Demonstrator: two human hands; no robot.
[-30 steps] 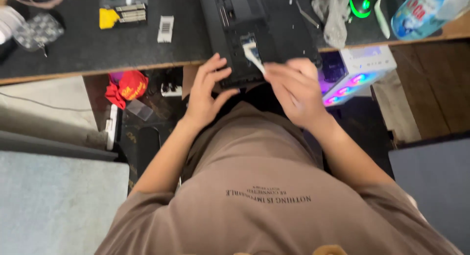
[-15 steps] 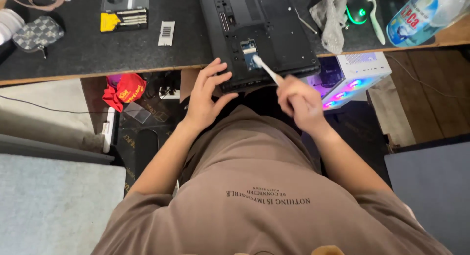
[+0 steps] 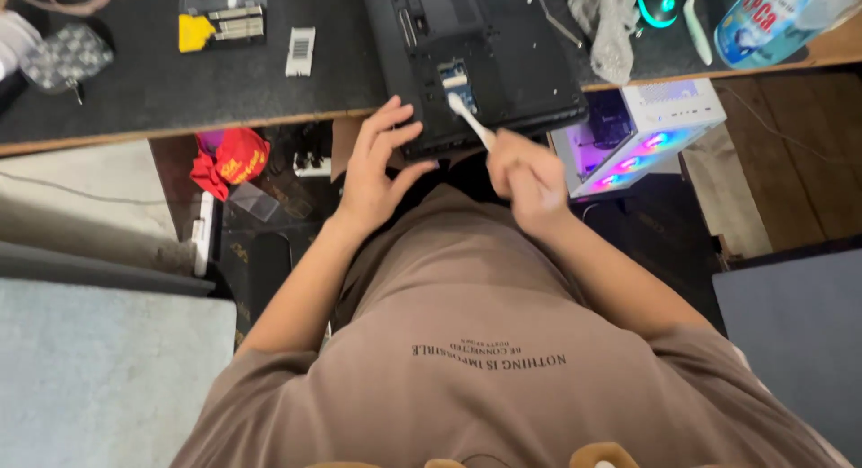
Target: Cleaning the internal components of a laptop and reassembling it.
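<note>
Laptop (image 3: 485,55), turned underside up, lies on the dark desk mat (image 3: 180,82) with its near edge overhanging the desk front, just above the person's lap. A white toothbrush (image 3: 469,119) is gripped in the closed fingers of the right hand (image 3: 530,176), and its bristled head is pressed into the small open bay (image 3: 456,80) where a blue circuit part shows. The left hand (image 3: 377,167) is laid open, fingers spread, on the near left corner of the casing, which is thereby steadied. Brushing of the exposed bay is judged to be the step in hand. Light, short strokes would be called for next, with the casing kept braced. A plastic bottle (image 3: 763,19) and a grey cloth (image 3: 611,28) lie well apart, to the right.
</note>
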